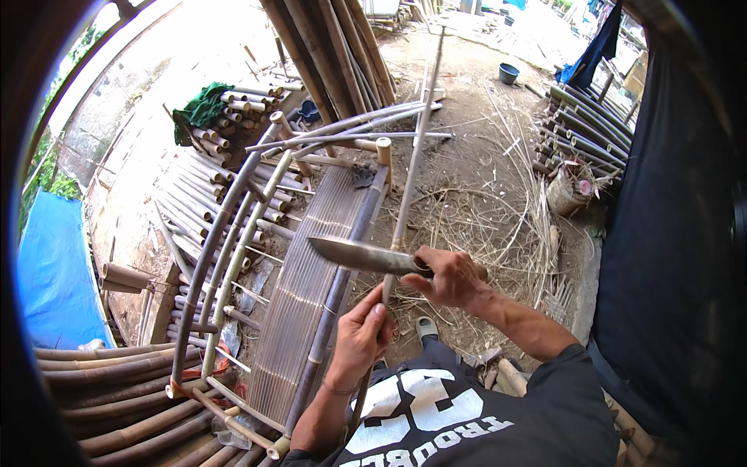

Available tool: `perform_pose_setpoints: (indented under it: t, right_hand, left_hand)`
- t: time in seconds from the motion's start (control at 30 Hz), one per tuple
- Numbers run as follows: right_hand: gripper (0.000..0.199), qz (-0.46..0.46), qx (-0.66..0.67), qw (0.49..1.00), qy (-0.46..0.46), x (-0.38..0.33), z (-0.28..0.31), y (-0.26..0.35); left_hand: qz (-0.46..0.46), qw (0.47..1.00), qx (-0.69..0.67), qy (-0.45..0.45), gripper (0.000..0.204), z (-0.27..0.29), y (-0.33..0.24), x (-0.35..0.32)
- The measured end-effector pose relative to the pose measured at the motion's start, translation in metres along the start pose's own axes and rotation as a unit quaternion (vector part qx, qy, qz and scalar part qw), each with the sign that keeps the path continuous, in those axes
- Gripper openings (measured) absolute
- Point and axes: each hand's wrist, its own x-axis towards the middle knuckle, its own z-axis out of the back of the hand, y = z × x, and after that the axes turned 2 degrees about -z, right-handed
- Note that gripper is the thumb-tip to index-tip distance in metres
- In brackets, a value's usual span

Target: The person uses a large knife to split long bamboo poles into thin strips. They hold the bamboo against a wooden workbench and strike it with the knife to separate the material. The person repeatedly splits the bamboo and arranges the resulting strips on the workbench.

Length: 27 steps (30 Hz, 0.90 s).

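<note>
Bright daylight, overexposed at top; soft shadows; strong fisheye bend, dark vignette at rim.

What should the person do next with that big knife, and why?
Probably slide the knife along the thin bamboo stick, away from the body. The right hand holds the blade across the stick, while the left hand grips it lower down, steadying it for a shaving stroke.
</note>
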Motion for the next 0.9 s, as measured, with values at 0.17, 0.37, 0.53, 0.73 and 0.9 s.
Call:
perform_pose_setpoints:
  t: [0.17,0.37,0.53,0.73,0.9]
  right_hand:
    - [0.062,-0.164,-0.056,0.985,0.019,0.021,0.037,-0.071]
    - [0.068,-0.117,-0.104,0.988,-0.006,0.027,0.052,-0.076]
    - [0.069,-0.241,-0.106,0.965,-0.02,0.02,0.077,-0.115]
    - [0.07,-0.271,-0.202,0.941,-0.012,0.028,0.15,-0.181]
    - [0.071,-0.217,-0.158,0.961,-0.072,0.022,0.14,-0.184]
  left_hand:
    - [0.017,0.999,0.017,0.036,0.043,0.005,0.001,-0.017]
    - [0.01,1.0,-0.006,0.014,0.044,0.025,0.013,-0.044]
    - [0.042,0.996,0.081,0.019,0.047,0.057,0.027,-0.084]
    - [0.107,0.991,0.077,0.0,0.048,0.099,0.022,-0.149]
    - [0.119,0.99,0.079,0.0,0.057,0.11,0.013,-0.144]
